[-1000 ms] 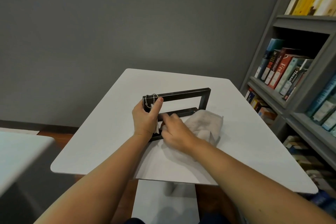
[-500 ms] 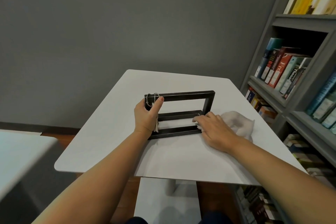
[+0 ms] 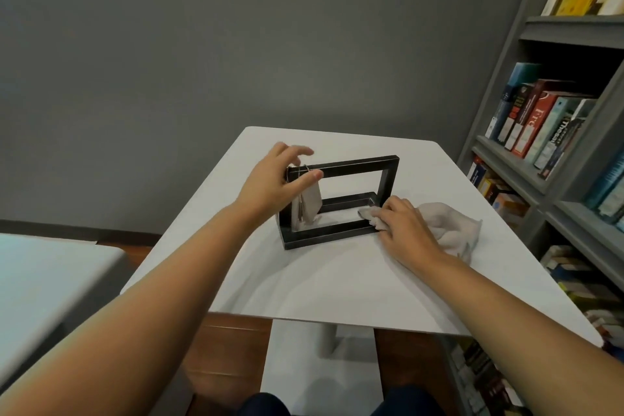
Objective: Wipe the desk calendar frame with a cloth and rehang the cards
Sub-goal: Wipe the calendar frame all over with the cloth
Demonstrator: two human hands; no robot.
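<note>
Left hand (image 3: 274, 181): fingertips motion-blurred; covers the frame's (image 3: 354, 166) 9 o'clock top corner.
Cards (image 3: 308, 207): faces too blurred to read; top edge hidden behind the thumb.
Cloth (image 3: 449, 224): middle hidden under the right hand (image 3: 403, 226).
Worktop (image 3: 337, 284): near edge partly covered by both forearms.
Bookshelf (image 3: 574, 118): cut off at 3 o'clock; most spine titles unreadable.

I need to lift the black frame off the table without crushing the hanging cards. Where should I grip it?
Likely the bare right end of the black frame's top bar, from above: it stands upright, and the cards hang at its left end.
</note>
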